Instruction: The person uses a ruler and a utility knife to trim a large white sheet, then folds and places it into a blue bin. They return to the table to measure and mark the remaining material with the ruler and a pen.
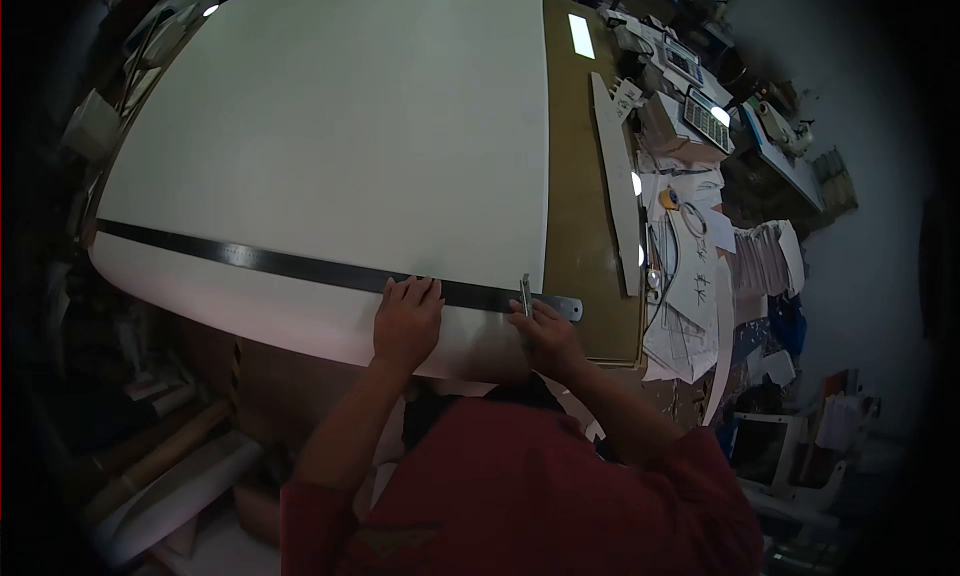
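A long steel ruler lies across the near part of a large white sheet, and its right end reaches onto the brown board. My left hand rests on the ruler's near edge with its fingers stretched out and fingertips on the metal. Near the ruler's right end, my right hand is closed around a slim metal utility knife, which stands upright over the ruler by the sheet's right edge. My right fingers partly cover the knife's lower part. Below the ruler, the sheet curves down over the table's front edge.
On the brown board right of the sheet lies a long pale strip. Beyond it are a calculator, a tape roll, scissors and papers. Rolls lie below at the left.
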{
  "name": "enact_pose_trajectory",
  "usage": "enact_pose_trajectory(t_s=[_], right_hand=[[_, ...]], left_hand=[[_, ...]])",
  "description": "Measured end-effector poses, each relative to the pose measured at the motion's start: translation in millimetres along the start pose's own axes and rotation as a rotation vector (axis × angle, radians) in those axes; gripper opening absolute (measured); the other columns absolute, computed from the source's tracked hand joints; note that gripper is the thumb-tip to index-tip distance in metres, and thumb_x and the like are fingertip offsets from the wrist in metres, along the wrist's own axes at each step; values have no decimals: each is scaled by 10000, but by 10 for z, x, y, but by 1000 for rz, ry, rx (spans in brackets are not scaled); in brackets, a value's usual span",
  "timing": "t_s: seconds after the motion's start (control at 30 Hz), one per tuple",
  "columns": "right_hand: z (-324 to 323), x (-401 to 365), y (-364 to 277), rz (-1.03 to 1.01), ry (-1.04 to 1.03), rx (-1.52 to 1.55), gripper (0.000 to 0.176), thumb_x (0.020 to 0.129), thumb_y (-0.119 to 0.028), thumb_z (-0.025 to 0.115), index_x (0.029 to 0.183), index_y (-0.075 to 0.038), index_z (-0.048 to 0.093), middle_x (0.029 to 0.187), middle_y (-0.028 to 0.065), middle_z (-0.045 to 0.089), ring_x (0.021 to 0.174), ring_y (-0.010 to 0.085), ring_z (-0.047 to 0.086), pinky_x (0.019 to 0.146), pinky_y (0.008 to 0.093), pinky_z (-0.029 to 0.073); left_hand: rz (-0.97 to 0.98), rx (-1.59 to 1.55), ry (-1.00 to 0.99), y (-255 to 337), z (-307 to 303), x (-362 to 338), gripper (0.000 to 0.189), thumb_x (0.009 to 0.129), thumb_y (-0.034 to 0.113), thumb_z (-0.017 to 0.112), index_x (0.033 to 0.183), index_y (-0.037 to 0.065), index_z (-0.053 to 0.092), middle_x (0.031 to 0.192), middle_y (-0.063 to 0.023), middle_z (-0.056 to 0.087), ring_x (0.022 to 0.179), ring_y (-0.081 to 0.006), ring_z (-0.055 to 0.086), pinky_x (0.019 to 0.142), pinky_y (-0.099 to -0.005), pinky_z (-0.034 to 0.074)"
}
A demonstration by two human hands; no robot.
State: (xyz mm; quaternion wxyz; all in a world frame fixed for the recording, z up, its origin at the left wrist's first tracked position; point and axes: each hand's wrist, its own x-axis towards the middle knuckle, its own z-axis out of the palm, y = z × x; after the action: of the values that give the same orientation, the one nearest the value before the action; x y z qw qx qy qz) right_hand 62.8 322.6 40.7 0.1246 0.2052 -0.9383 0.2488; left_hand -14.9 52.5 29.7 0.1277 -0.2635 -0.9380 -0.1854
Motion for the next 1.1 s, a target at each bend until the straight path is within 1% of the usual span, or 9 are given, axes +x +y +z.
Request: enact_pose_trajectory(t_s=[0.3,0.5,0.57,0.6,0.67,0.73,0.77,0.87,1.1], right_hand=[[-217,-194,698,-184,-128,155,461,763,-107,768,1207,-77,648,1344,186,666,1263,386,616,1141,533,448],[-306,-178,815,-216,-165,278,511,742,-209,837,1200,-78,654,1356,192,658,1266,394,612,1144,540,439],[-293,-178,817,-250,-157,297,529,730,-233,854,1195,-78,656,1353,190,661,1261,395,616,1138,544,444],[-296,-191,810,-239,-129,294,531,720,-232,860,1187,-76,661,1342,189,668,1249,396,623,1130,545,451],[-294,-141,788,-242,-99,293,534,710,-230,866,1179,-74,666,1331,188,675,1238,397,631,1123,546,457],[-335,-161,766,-184,-118,324,447,707,-11,737,1145,-67,667,1371,160,668,1262,420,613,1096,539,485],[-344,-171,764,-185,-121,322,447,707,-11,737,1145,-67,667,1371,160,668,1262,420,613,1096,539,485],[-364,-150,748,-205,-83,348,425,715,-14,740,1133,-60,672,1350,167,680,1251,420,622,1068,528,504],[-283,-159,756,-212,-67,342,400,732,-126,813,1102,-64,674,1266,208,712,1206,426,644,1046,514,509]], left_hand=[[-183,87,128,359,142,131,275,918,203,748,1133,33,722,1133,-117,682,1154,-347,632,1058,-532,503],[-484,225,-34,878,183,377,584,928,436,744,1189,-79,658,1234,-224,625,1248,-404,567,1038,-521,495],[-592,300,-318,1018,91,520,809,919,606,688,1259,-124,613,1319,-249,573,1306,-427,512,1074,-526,456],[-608,320,-306,1109,4,612,809,919,606,688,1259,-124,613,1319,-249,573,1306,-427,512,1074,-526,456],[-776,284,-574,1271,-125,778,1041,864,728,665,1376,-164,507,1426,-300,511,1366,-419,463,1119,-509,419],[-778,345,-548,1286,-10,694,1113,864,763,629,1441,-169,436,1493,-339,442,1404,-469,416,1149,-529,381],[-770,403,-525,1291,49,659,1187,864,798,593,1507,-174,366,1560,-378,372,1443,-519,370,1179,-548,343],[-792,357,-625,1259,33,704,1259,861,831,553,1558,-173,252,1603,-416,276,1479,-540,322,1209,-565,298],[-743,419,-591,1195,94,646,1252,862,853,506,1519,-197,322,1548,-459,327,1432,-584,355,1192,-608,299]])
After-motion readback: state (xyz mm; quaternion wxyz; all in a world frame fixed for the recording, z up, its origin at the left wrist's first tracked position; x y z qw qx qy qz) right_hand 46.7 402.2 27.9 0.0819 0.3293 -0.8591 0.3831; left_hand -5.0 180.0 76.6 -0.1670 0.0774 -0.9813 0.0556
